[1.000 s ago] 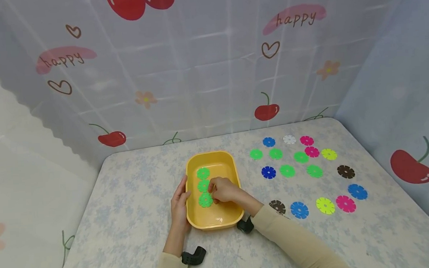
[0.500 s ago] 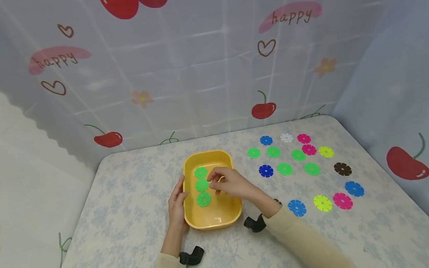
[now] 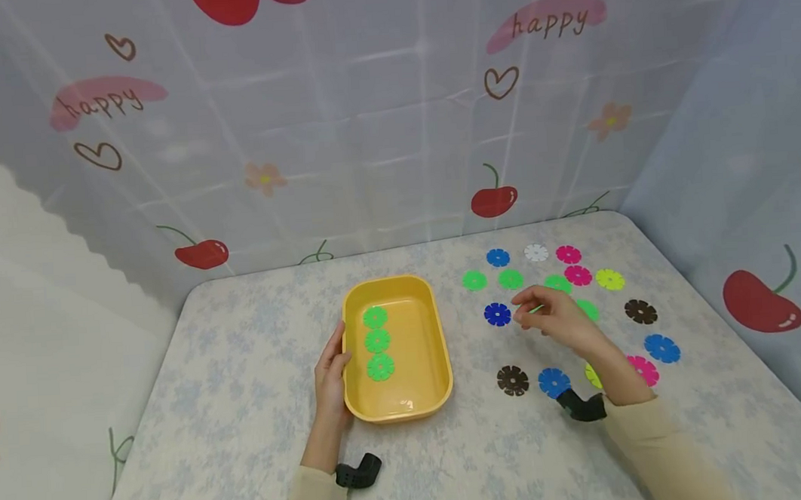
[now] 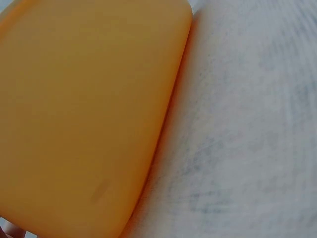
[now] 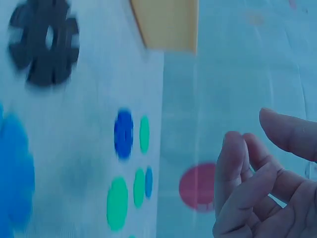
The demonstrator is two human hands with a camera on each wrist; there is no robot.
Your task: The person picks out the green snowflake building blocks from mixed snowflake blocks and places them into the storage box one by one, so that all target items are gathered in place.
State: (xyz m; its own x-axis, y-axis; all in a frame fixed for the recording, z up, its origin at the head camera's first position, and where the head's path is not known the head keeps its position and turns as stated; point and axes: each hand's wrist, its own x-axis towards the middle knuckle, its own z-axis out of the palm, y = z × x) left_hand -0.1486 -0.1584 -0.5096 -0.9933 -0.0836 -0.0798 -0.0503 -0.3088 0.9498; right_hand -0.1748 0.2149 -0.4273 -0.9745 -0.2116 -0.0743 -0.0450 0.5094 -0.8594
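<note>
My left hand holds the left side of a yellow plastic tray, thumb at the rim. The tray's wall fills much of the left wrist view. Inside it, three notched green plastic discs lie in a column: a far one, a middle one and a near one. My right hand hovers over the loose discs on the right, beside a dark blue disc. In the right wrist view, a gap shows between thumb and loosely bent fingers, with nothing held. It partly covers green discs beneath.
More notched discs lie spread on the table's right half: brown, blue, pink, yellow and white. A patterned curtain hangs behind the table. Dark wrist cameras sit on both wrists.
My right hand has left the tray and moved right, over the loose discs. The three green discs stay in the tray, and my left hand keeps its hold on the side.
</note>
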